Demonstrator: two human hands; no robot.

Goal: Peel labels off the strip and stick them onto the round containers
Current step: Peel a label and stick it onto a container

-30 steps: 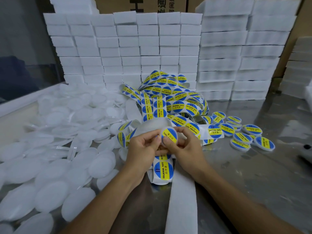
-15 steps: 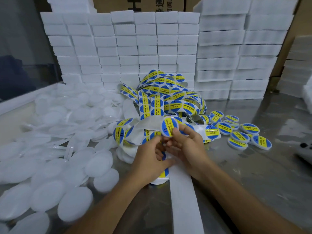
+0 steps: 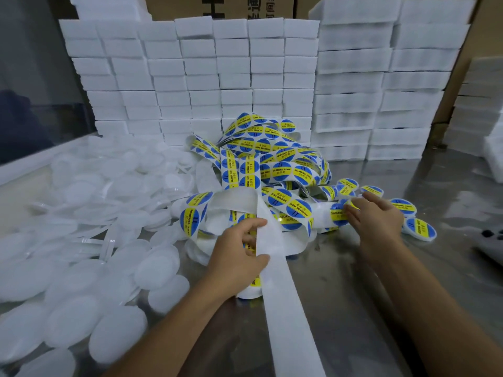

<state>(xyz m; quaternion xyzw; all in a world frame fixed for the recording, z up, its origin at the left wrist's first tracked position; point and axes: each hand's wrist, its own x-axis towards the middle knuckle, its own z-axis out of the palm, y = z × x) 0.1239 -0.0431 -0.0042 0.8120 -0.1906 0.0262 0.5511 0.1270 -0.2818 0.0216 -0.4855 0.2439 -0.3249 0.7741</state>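
Note:
A tangled strip of blue-and-yellow round labels [image 3: 272,159] is heaped mid-table. My left hand [image 3: 239,254] grips the strip where its bare white backing [image 3: 288,308] runs off toward me. Plain white round containers [image 3: 81,268] cover the left side. Several labelled containers [image 3: 419,229] lie in a cluster at the right. My right hand [image 3: 377,216] reaches over that cluster with its fingers fairly straight; a yellow label edge shows under the fingertips, and whatever lies beneath the palm is hidden.
Stacked white foam blocks [image 3: 217,77] form a wall across the back, with cardboard boxes [image 3: 217,6] behind. The steel tabletop [image 3: 381,308] shows bare at the front right. A dark object [image 3: 492,240] sits at the right edge.
Both hands were together pressing a label on a container. My right hand has since carried that container right, to the labelled cluster; my left hand stayed on the strip.

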